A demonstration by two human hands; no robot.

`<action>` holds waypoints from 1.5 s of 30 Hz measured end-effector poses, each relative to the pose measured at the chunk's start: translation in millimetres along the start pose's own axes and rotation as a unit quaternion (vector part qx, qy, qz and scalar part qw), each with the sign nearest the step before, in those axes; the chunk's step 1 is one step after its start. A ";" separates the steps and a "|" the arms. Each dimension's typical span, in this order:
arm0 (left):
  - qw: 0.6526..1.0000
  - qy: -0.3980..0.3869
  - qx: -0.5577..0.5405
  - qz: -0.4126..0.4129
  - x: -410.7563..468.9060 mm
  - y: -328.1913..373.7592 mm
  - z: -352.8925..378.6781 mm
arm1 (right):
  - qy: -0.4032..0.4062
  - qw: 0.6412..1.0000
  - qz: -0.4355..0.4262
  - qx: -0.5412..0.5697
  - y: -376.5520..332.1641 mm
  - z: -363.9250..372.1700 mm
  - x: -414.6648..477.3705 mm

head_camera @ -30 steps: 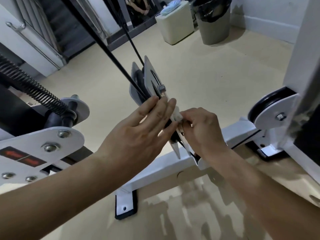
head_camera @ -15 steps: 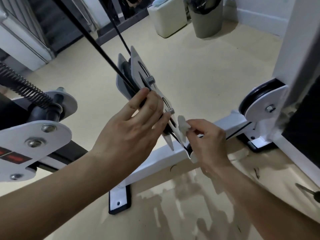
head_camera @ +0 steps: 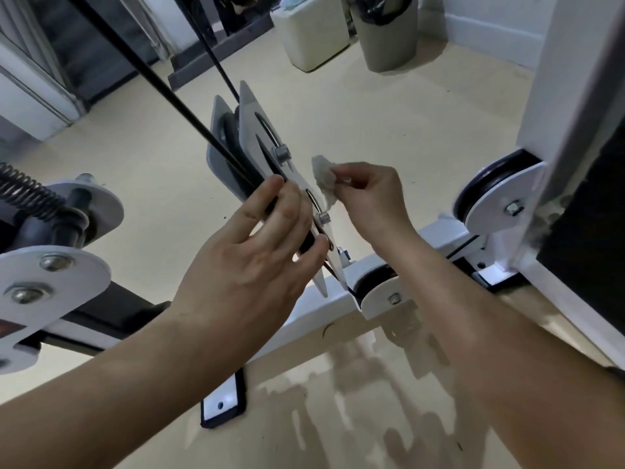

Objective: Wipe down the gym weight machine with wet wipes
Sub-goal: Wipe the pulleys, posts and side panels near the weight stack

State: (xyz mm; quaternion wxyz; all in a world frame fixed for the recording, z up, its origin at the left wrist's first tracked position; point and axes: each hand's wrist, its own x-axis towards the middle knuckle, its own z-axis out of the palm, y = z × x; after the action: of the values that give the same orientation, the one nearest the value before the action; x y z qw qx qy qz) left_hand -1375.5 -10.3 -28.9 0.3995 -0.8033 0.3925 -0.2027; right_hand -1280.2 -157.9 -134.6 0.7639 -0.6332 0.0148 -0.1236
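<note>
Head view: our right hand [head_camera: 368, 194] pinches a crumpled wet wipe [head_camera: 323, 179] between thumb and fingertips, the wad sticking out toward the machine. We judge the wipe soft, light and limp, likely damp. A pinch near its bunched middle suits it, with enough left free to press flat against metal. It sits just beside the white face of the pulley bracket [head_camera: 257, 130], between the two bolts [head_camera: 281, 153]; we cannot tell whether it touches.

Our left hand [head_camera: 250, 265] grips the lower part of that bracket, fingers bent round the edge of its plates. The bracket looks stiff, painted steel, smooth and probably slick once wetted. It hangs on a black cable [head_camera: 162, 86], so we expect it to swing or twist under rubbing unless steadied. The plate edges give the firmest hold, well clear of the groove where the cable runs.

Below lies the white base bar [head_camera: 304, 316] of the weight machine on a pale floor [head_camera: 406, 106]. A coil spring [head_camera: 27, 187] and round plates stand to the left, and two bins [head_camera: 314, 38] stand beyond.

We find no readable brand or writing. A red mark [head_camera: 6, 330] on the left plate is cut off at the frame edge and illegible.
</note>
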 end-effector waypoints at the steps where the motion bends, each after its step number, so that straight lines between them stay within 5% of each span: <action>1: 1.000 -0.001 -0.005 0.000 0.5 -0.1 0.7 | -0.022 0.999 -0.014 -0.023 -0.8 5.8 2.2; 5: 1.000 0.007 0.001 0.000 -3.2 -1.6 3.7 | -0.087 0.995 -0.019 -0.053 5.9 18.2 -14.6; 9: 1.000 0.017 -0.003 0.009 -3.7 0.1 7.0 | -0.082 0.994 0.076 0.008 22.7 5.5 -30.7; 15: 0.999 0.017 -0.037 0.022 -3.7 0.8 10.5 | -0.065 0.986 0.052 -0.142 47.7 -1.4 -80.6; 19: 0.997 0.008 -0.064 0.042 -7.9 0.0 14.5 | -0.101 0.988 0.074 -0.091 37.9 -25.8 -103.2; 22: 0.997 0.015 -0.061 0.041 -5.6 1.0 16.3 | -0.057 0.995 0.057 -0.058 22.0 -19.6 -65.9; 28: 0.998 0.033 -0.023 0.050 -9.7 2.6 21.7 | -0.135 0.966 0.054 -0.213 17.2 -6.0 -104.9; 33: 0.998 0.022 -0.035 0.048 -3.7 4.6 20.2 | -0.056 0.985 -0.003 -0.162 8.0 -20.2 -98.4; 37: 0.998 0.028 -0.026 0.054 -11.7 7.4 25.0 | -0.074 0.956 -0.140 -0.248 19.6 -2.8 -124.6; 45: 0.998 0.037 -0.038 0.044 -6.9 9.5 29.2 | -0.042 0.946 -0.134 -0.293 36.0 -8.4 -125.0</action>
State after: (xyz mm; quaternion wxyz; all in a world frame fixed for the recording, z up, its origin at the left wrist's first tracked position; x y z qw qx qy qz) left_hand -1365.6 5.7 -54.1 0.3624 -0.7917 0.4495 -0.1995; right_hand -1396.7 -134.0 -187.9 0.5214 -0.8296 -0.0669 -0.1883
